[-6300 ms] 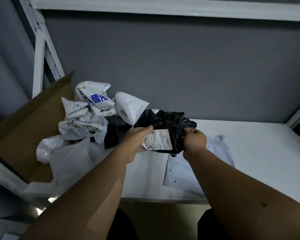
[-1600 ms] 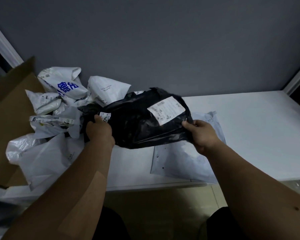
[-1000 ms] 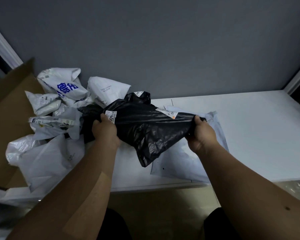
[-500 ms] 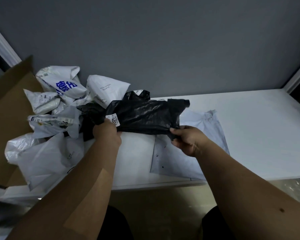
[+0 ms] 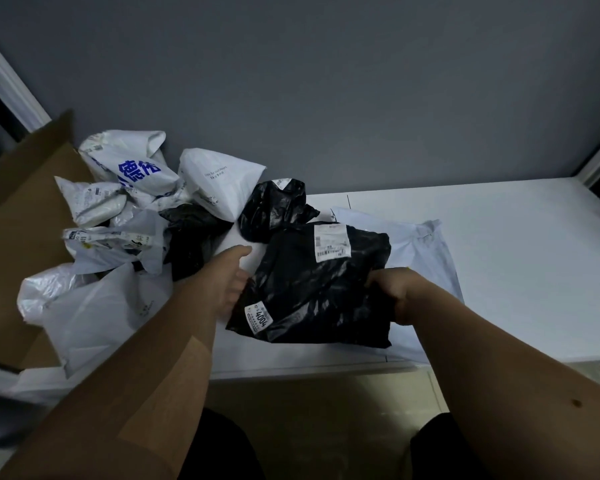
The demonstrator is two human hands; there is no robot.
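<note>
A black plastic mailer [image 5: 312, 285] with two white labels lies flat on the white shelf [image 5: 499, 265], partly on top of a flat white mailer [image 5: 426, 251]. My right hand [image 5: 392, 292] grips the black mailer's right edge with curled fingers. Just left of the black mailer is my left hand [image 5: 231, 277], fingers extended and relaxed, its palm side against the bag's left edge; it holds nothing.
A heap of white and black mailers [image 5: 146, 216] spills from a tipped cardboard box [image 5: 18, 237] at the left. A smaller crumpled black bag [image 5: 274, 209] sits behind the flat one. A grey wall stands behind; the shelf's front edge [image 5: 309, 367] runs below the bags.
The black mailer, held up and turned between both hands before, now lies flat on the shelf, labels up. My left hand has let go of it; my right hand still grips its edge.
</note>
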